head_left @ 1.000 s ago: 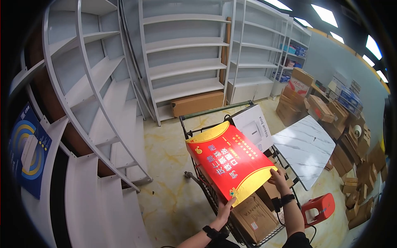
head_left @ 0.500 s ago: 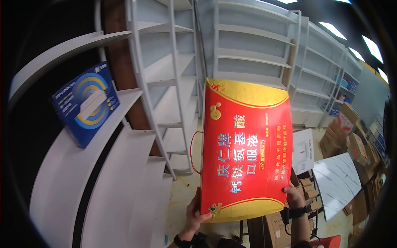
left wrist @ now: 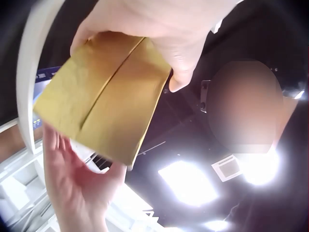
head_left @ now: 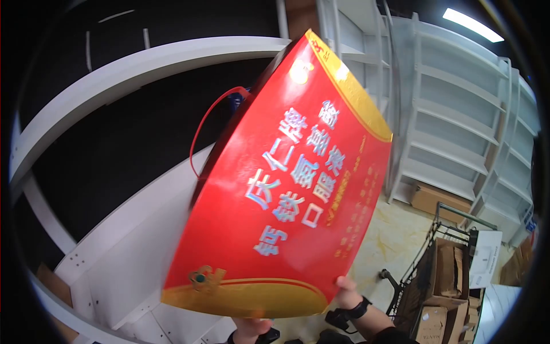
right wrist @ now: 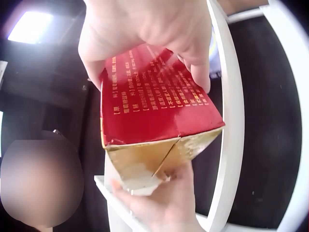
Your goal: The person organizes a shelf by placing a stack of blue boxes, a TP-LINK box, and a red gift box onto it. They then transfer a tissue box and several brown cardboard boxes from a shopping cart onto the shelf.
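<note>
A large red and gold box (head_left: 281,189) with a red cord handle fills the middle of the head view, tilted, its printed face toward the camera. My left hand (head_left: 251,328) holds its gold bottom end. At the lower right corner my right hand (head_left: 350,297) grips the edge. In the left wrist view the left hand (left wrist: 149,29) spans the gold end (left wrist: 104,92), thumb and fingers on opposite sides. The right wrist view has the right hand (right wrist: 147,29) clasping the red printed side (right wrist: 159,106).
White shelving (head_left: 143,241) curves along the left, with a dark backing behind it. More white shelves (head_left: 450,114) stand at the right. A cart (head_left: 415,275) with brown cartons (head_left: 432,325) and a white tissue box (head_left: 484,258) is at the lower right.
The view has swung left toward the near shelves. Both hands have lifted the red box from above the cart and carried it left, and it now leans to the right.
</note>
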A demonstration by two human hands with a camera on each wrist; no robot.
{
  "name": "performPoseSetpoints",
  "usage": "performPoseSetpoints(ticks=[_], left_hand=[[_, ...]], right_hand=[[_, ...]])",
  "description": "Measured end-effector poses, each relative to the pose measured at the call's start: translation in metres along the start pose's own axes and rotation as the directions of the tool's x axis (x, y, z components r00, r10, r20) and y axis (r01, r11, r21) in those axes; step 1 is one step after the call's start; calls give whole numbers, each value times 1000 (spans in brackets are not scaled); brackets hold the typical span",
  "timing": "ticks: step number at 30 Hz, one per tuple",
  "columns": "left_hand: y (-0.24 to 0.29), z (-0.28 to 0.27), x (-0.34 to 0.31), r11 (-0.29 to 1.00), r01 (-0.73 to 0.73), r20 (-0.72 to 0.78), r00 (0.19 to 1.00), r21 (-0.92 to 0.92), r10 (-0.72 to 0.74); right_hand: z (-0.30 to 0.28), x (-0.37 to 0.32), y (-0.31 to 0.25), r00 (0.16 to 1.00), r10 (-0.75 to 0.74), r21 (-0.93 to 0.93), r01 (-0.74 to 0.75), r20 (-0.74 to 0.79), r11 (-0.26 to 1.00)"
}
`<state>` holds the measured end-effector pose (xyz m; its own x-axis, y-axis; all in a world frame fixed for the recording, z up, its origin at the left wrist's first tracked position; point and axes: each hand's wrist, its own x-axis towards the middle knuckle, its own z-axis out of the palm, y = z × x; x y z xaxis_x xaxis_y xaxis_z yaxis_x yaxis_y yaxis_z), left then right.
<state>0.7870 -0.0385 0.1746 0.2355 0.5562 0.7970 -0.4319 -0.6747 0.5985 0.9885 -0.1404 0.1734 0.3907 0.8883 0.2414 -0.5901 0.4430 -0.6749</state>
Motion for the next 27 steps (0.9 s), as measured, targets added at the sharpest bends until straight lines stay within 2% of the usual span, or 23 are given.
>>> performPoseSetpoints(ticks=[1, 3, 4, 5, 6, 7, 8, 9, 10, 11, 12, 13, 14, 16, 17, 18, 19, 20, 21, 22, 23, 25, 27], left_hand=[[11, 3, 5, 1000, -10, -20, 1000, 25, 10], [35, 8, 12, 971, 237, -138, 961, -33, -239], [39, 1, 12, 973, 230, -165, 959, -11, -229], [44, -10, 11, 960, 262, -241, 930, -102, -279], [47, -18, 9, 940, 280, -312, 891, -195, -330], [51, -24, 8, 946, 253, -406, 858, -201, -315], [55, -34, 5, 951, 250, -434, 847, -181, -305], [59, -47, 3, 968, 226, -470, 846, -110, -251], [65, -57, 4, 979, 201, -501, 844, -38, -192], [73, -63, 5, 981, 195, -521, 835, -19, -176], [86, -65, 13, 977, 201, -551, 825, 75, -127], [97, -67, 19, 963, 211, -574, 815, 167, -79], [102, -74, 21, 960, 213, -588, 806, 182, -67], [112, -86, 25, 934, 258, -631, 774, 247, -47], [116, -90, 31, 935, 237, -641, 768, 263, -14], [118, -97, 31, 930, 243, -651, 759, 275, -6], [117, -108, 29, 931, 247, -660, 751, 268, -9], [119, -115, 27, 933, 249, -671, 741, 261, -10], [122, -121, 28, 931, 289, -680, 730, 222, -65], [124, -123, 32, 928, 294, -693, 719, 229, -57], [125, -124, 37, 924, 294, -686, 726, 244, -50], [122, -141, 45, 917, 296, -686, 726, 267, -34], [109, -173, 48, 839, 307, -566, 824, 448, 1]], right_hand=[[14, 6, 17, 997, 34, 53, -38, 74, 998], [35, 12, 44, 981, 123, 76, -135, 150, 988], [41, 15, 52, 961, 190, 90, -211, 199, 973], [44, 20, 55, 951, 212, 92, -238, 223, 967], [46, 25, 58, 911, 290, -39, -291, 294, 956], [48, 30, 62, 859, 369, -171, -329, 353, 929], [46, 39, 70, 841, 391, -172, -351, 373, 920], [43, 52, 80, 893, 199, -100, -173, 404, 980], [49, 64, 82, 908, -3, -20, 13, 418, 1000], [54, 79, 72, 932, -104, -24, 119, 347, 993], [64, 97, 52, 940, -207, -36, 224, 271, 974], [71, 112, 36, 935, -282, -102, 309, 216, 946], [74, 126, 23, 918, -361, -173, 387, 165, 905], [58, 164, 20, 892, -409, -409, 453, 194, 792], [59, 176, 18, 896, -395, -400, 444, 203, 802], [60, 187, 18, 836, -478, -633, 528, 269, 567], [63, 196, 18, 767, -529, -788, 556, 363, 264], [66, 204, 16, 771, -517, -780, 562, 372, 275], [70, 210, 13, 829, -368, -769, 541, 421, 340], [75, 214, 11, 860, -210, -761, 510, 466, 400], [84, 215, 15, 836, -239, -658, 539, 493, 526], [97, 218, 19, 822, -216, -641, 551, 526, 534], [99, 224, 26, 805, -196, -621, 565, 561, 544]])
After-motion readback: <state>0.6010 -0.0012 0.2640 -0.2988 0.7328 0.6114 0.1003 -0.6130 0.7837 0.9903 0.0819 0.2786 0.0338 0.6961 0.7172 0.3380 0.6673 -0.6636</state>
